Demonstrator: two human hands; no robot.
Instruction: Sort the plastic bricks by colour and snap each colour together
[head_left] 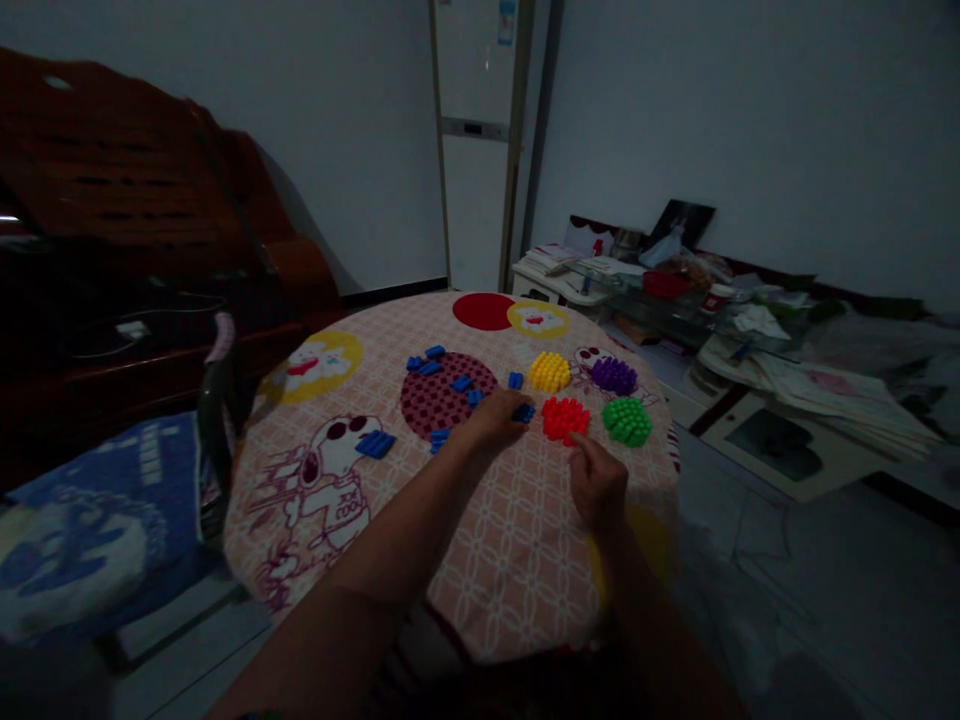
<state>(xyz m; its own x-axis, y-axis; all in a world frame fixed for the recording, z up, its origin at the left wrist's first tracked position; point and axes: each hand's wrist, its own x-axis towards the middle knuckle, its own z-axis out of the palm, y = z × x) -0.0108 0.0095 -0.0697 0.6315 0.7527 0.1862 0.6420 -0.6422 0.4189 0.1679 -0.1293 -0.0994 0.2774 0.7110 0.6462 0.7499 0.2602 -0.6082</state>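
Observation:
A round table (480,560) carries a pink cartoon-print cloth. On it lie four neat clusters of small plastic pieces: yellow (550,371), purple (614,375), red (565,417) and green (627,421). Loose blue pieces (374,443) lie scattered over the left and middle. My left hand (495,418) is closed round a blue piece (524,411) just left of the red cluster. My right hand (596,482) rests below the red cluster, fingers curled, one fingertip touching its near edge.
A dark chair back (219,400) stands at the table's left edge, beside a blue blanket (90,520). A wooden sofa (135,220) is at far left. A low cluttered table (675,290) and papers (810,385) lie to the right; a tall white unit (476,140) stands behind.

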